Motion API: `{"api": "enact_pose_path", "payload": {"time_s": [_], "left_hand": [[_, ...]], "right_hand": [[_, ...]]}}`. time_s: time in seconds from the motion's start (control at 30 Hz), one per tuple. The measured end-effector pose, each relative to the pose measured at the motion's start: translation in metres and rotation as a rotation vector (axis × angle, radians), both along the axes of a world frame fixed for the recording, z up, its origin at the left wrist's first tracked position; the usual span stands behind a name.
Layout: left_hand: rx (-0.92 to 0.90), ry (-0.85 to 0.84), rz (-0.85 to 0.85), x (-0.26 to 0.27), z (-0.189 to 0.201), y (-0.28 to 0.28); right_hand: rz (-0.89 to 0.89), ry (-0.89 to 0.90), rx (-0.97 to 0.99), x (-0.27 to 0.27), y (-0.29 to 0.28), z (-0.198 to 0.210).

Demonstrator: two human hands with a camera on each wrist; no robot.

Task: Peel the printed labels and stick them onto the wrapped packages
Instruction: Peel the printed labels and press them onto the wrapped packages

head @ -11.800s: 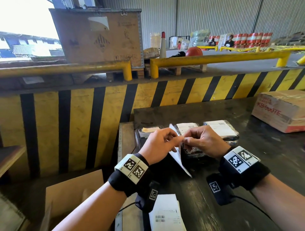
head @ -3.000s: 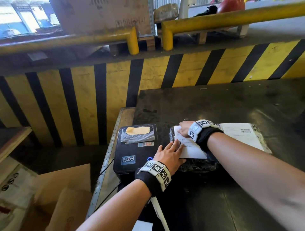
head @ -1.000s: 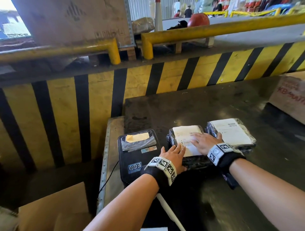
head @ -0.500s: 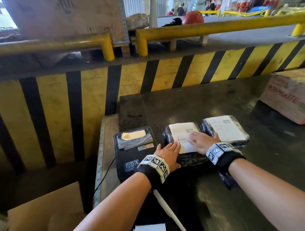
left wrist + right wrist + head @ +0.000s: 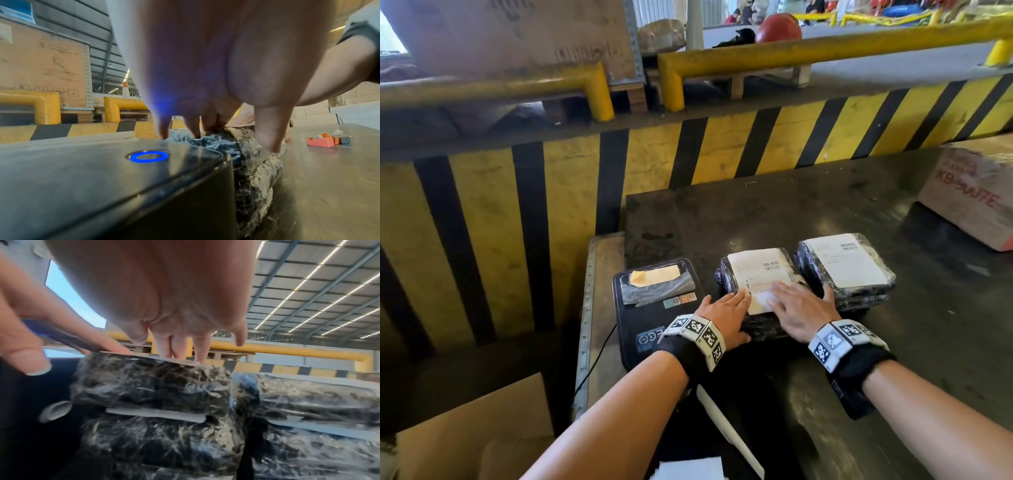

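Note:
Two stacks of black plastic-wrapped packages stand side by side on the dark table. The left package (image 5: 756,329) (image 5: 152,386) carries a white printed label (image 5: 758,270) on top. My left hand (image 5: 722,317) lies flat on its near left corner, fingers straight. My right hand (image 5: 796,308) presses flat on the label's near right part; its fingers (image 5: 180,345) touch the label edge. The right package (image 5: 873,291) (image 5: 308,399) has its own label (image 5: 846,260). A strip of white backing paper (image 5: 729,431) runs under my left forearm.
A black label printer (image 5: 650,308) (image 5: 102,178) with a lit blue ring sits left of the packages. A cardboard box (image 5: 972,195) stands at the table's right. A red tape dispenser (image 5: 322,141) lies further right. A yellow-black striped barrier (image 5: 688,154) rises behind.
Since half a second ago both hands have stayed flat on the left package; the right hand has slid slightly toward me along the label. Earlier the label was peeled and laid on.

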State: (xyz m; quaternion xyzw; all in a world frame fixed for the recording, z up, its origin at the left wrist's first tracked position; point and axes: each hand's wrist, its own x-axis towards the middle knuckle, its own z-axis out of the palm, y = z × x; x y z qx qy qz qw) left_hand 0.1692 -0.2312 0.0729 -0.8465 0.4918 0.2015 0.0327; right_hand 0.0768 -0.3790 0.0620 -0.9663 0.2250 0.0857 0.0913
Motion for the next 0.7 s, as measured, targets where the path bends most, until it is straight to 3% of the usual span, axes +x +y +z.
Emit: {"api": "enact_pose_path", "payload": {"time_s": [0.2,0.4,0.57,0.7], "left_hand": [[0.004,-0.020,0.005,-0.001,0.000,-0.001],[0.008,-0.041,-0.016,0.001,-0.003,0.002],[0.024,-0.050,-0.027,0.001,-0.002,0.000],[0.032,-0.068,-0.034,0.001,-0.002,-0.002]], "right_hand": [[0.027,-0.019,-0.021,0.003,0.012,0.009],[0.214,-0.101,-0.077,-0.037,0.032,-0.023],[0.177,-0.076,-0.128,-0.051,0.009,-0.032],[0.173,-0.135,-0.056,-0.042,0.030,-0.028]]}}
